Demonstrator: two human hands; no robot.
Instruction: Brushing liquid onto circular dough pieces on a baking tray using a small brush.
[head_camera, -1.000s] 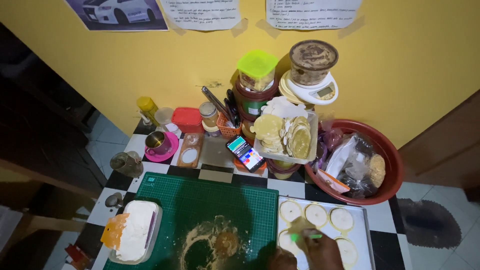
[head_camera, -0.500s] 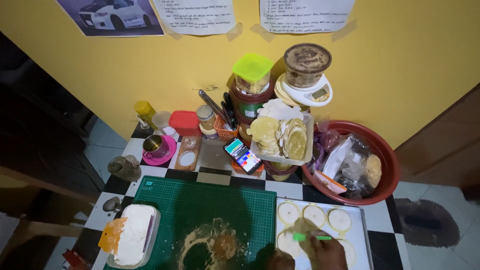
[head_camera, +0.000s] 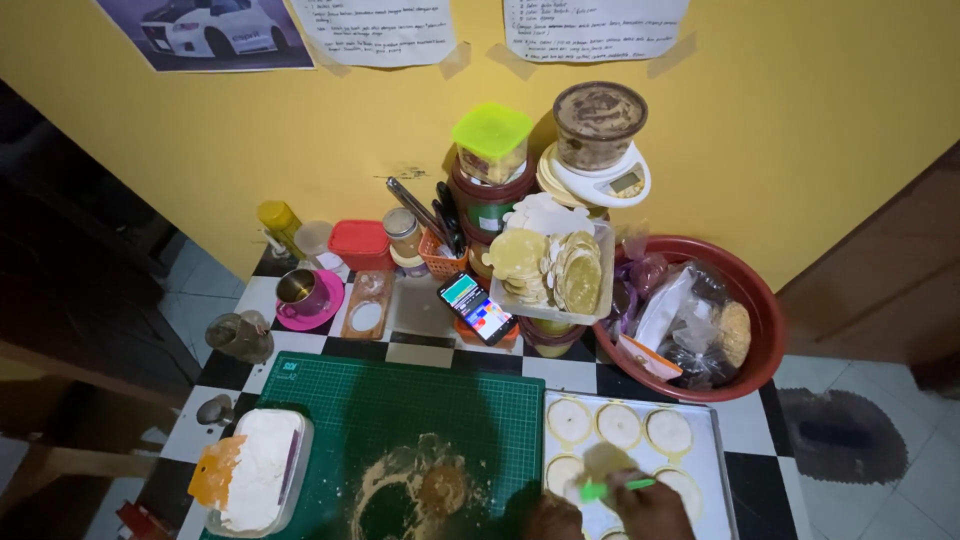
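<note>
Right hand (head_camera: 655, 510), grip closed on a green tool (head_camera: 612, 488), lays a dough disc (head_camera: 607, 461) onto the tray (head_camera: 725, 470); left hand (head_camera: 552, 517) grip indeterminable. Next: release it flat beside its neighbours.

There is only one view, from the person's head. It looks steeply down from well above at the checkered table (head_camera: 420, 350), facing the yellow wall (head_camera: 760, 130) behind its far edge.
</note>
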